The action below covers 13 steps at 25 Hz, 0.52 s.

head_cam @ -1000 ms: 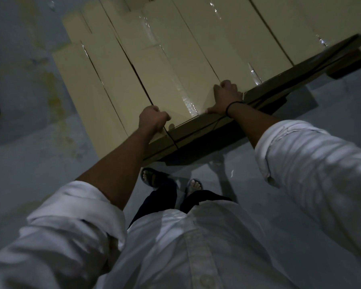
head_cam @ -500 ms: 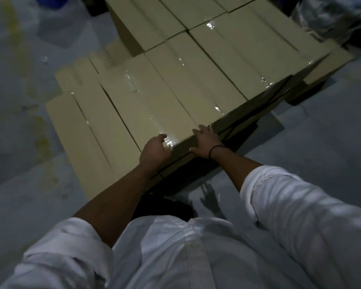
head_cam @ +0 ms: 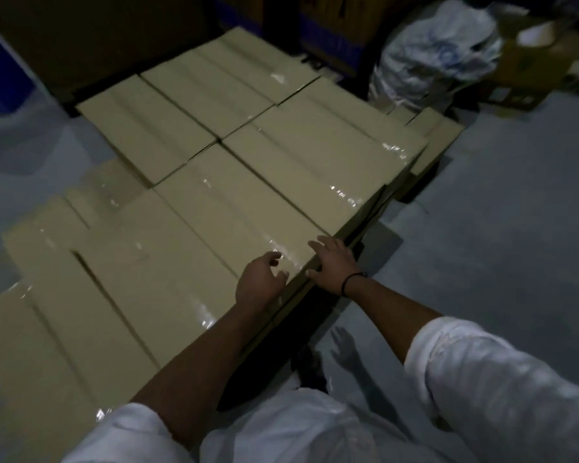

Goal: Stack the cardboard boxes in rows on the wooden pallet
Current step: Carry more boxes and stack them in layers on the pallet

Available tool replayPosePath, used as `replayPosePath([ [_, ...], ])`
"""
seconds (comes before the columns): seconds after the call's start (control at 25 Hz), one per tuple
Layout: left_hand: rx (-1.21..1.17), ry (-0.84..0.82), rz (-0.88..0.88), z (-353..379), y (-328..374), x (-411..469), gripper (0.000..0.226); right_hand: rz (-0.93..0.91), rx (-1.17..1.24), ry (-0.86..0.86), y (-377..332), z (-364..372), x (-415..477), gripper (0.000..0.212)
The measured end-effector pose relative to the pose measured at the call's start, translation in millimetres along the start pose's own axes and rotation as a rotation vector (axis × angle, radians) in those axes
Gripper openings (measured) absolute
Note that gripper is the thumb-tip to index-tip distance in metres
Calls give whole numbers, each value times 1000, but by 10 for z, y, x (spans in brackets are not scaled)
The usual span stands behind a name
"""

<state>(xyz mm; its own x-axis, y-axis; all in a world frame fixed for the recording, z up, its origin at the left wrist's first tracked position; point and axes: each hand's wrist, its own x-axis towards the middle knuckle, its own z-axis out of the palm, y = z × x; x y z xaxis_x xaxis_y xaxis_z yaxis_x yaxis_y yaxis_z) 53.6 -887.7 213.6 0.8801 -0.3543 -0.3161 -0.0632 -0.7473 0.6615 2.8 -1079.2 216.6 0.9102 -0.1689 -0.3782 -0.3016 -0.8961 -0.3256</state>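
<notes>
Grip slack, left hand (head_cam: 261, 283) and right hand (head_cam: 332, 269) at cardboard box (head_cam: 241, 212) pointing away-left.

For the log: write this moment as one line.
cardboard box: top layer, near edge | left hand: open, at its corner | right hand: open, same corner

Cardboard boxes (head_cam: 234, 208): plain tan board, matt, smooth faces; the seams carry clear tape strips (head_cam: 346, 195), glossy plastic film throwing bright glints. Floor (head_cam: 498, 228): grey, hard, smooth, dull finish with a faint sheen; white bag (head_cam: 438, 51) at the back is thin crinkled plastic, slightly shiny, with blue print, and the brown carton (head_cam: 528, 65) beside it is matt cardboard. Shirt sleeves (head_cam: 502, 389): white cloth, matt, creased; wrist band (head_cam: 351, 282): thin, black, matt, material not readable in this light.
</notes>
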Motion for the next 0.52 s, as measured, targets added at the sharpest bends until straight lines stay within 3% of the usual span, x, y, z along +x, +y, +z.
replayPosePath([
  [0.2, -10, -96, 163, 393, 865, 790, 42, 144, 89, 171, 911, -748, 149, 72],
  [0.36, -2, -152, 150, 595, 1230, 1169, 41, 312, 176, 222, 1549, -1048, 111, 71],
  [0.52, 57, -164, 139, 772, 1393, 1472, 41, 335, 197, 236, 2031, -1237, 297, 69],
])
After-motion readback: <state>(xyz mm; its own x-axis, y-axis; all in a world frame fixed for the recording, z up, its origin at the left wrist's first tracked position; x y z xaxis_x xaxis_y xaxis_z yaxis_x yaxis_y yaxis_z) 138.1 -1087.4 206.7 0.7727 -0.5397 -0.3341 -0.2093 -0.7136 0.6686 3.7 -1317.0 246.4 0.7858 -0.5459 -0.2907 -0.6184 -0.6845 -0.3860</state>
